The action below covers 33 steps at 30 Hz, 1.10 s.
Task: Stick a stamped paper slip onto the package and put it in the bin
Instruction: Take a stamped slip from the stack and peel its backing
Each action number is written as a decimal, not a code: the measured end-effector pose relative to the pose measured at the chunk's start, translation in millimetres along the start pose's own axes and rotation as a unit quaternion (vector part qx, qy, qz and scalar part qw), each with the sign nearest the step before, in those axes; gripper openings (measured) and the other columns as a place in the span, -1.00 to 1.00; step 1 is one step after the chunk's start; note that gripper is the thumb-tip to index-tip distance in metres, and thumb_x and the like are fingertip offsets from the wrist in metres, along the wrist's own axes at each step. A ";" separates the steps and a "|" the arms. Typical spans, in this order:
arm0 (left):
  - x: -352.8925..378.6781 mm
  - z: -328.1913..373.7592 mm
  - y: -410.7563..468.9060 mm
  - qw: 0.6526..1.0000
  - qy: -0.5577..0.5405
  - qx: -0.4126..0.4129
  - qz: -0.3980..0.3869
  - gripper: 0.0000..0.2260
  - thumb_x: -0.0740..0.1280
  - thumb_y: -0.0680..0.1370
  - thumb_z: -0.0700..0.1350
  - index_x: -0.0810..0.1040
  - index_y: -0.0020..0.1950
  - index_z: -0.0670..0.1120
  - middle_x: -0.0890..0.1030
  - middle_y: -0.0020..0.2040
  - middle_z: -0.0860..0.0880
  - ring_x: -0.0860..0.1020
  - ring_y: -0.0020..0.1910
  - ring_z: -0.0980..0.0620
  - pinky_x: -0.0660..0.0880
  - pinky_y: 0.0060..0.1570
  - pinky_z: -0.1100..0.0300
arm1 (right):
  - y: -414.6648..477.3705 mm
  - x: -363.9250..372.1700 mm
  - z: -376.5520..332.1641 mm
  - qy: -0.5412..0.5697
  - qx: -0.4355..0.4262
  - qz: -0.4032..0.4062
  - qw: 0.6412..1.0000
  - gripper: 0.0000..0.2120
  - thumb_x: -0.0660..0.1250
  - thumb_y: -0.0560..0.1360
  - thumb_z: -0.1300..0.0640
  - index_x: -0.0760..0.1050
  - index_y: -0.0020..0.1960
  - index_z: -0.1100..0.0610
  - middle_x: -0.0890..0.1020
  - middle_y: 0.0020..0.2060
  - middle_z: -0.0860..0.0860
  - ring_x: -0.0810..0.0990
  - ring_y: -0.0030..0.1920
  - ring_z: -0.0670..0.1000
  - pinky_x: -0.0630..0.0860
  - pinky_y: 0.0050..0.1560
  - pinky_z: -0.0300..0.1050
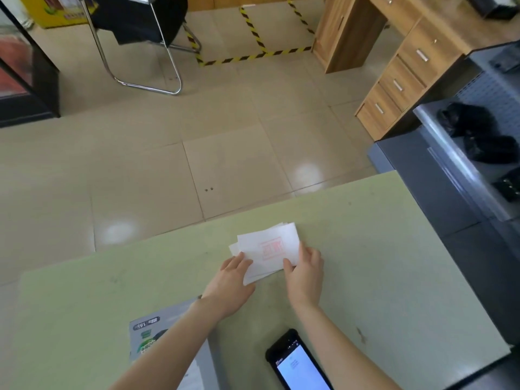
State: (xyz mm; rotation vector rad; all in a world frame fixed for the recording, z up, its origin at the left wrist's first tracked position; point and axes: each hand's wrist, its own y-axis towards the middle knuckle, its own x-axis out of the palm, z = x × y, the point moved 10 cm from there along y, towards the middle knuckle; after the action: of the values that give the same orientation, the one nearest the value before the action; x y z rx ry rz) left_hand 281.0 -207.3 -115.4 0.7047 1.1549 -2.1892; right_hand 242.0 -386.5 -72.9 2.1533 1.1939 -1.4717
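green table (365, 263) | on it: paper slips (270, 249), package (168, 333), phone (298, 364)

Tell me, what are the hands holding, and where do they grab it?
The right hand pinches the top stamped paper slip at its near right corner. The left hand presses flat on the slip stack's left edge.

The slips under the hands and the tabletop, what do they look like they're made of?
Slips: thin white paper, matte, with fanned edges and a faint red stamp. Tabletop: smooth pale green surface, probably laminate or painted board, with a dull sheen and scuff marks.
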 end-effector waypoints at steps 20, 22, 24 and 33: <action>-38.7 -16.7 4.0 0.970 -0.212 -0.088 0.076 -0.36 0.37 0.50 -0.15 0.16 0.52 -0.02 0.38 0.43 -0.06 0.44 0.28 -0.08 0.41 0.06 0.16 | 1.3 -29.1 2.2 0.209 -0.011 -0.005 0.978 -0.94 0.47 0.37 0.26 0.61 -0.25 0.18 0.58 -0.45 -0.08 0.54 -0.37 -0.02 0.39 -0.32 -0.43; -34.7 -15.0 7.3 0.968 -0.220 -0.091 0.073 -0.39 0.38 0.49 -0.18 0.21 0.49 -0.02 0.42 0.40 -0.05 0.47 0.17 -0.04 0.41 -0.01 0.19 | 1.8 -28.9 6.8 0.218 -0.001 -0.005 0.976 -0.92 0.47 0.37 0.26 0.60 -0.27 0.15 0.58 -0.45 -0.11 0.51 -0.39 -0.08 0.39 -0.33 -0.45; -33.0 -15.2 8.5 0.966 -0.224 -0.097 0.081 -0.41 0.39 0.47 -0.21 0.28 0.46 -0.02 0.46 0.32 -0.07 0.47 0.18 -0.06 0.44 0.01 0.17 | 2.6 -28.4 8.6 0.222 -0.001 -0.008 0.975 -0.91 0.47 0.37 0.26 0.60 -0.28 0.13 0.58 -0.45 -0.13 0.51 -0.40 -0.14 0.39 -0.34 -0.46; -55.4 -22.9 -8.0 0.947 -0.250 -0.114 0.164 -0.60 0.34 0.43 -0.32 0.49 0.22 -0.03 0.49 -0.19 0.00 0.51 -0.20 0.00 0.41 -0.26 0.22 | 4.1 -16.4 4.0 0.184 -0.006 -0.061 0.981 -0.61 0.48 0.38 0.18 0.52 0.19 0.09 0.62 -0.06 -0.06 0.58 0.00 0.01 0.43 -0.03 -0.38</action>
State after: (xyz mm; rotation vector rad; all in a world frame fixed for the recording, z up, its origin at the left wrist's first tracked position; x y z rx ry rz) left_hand 318.8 -171.2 -85.0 0.1983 0.9228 -1.7726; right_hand 240.2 -399.3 -61.3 2.4561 1.4722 -1.1303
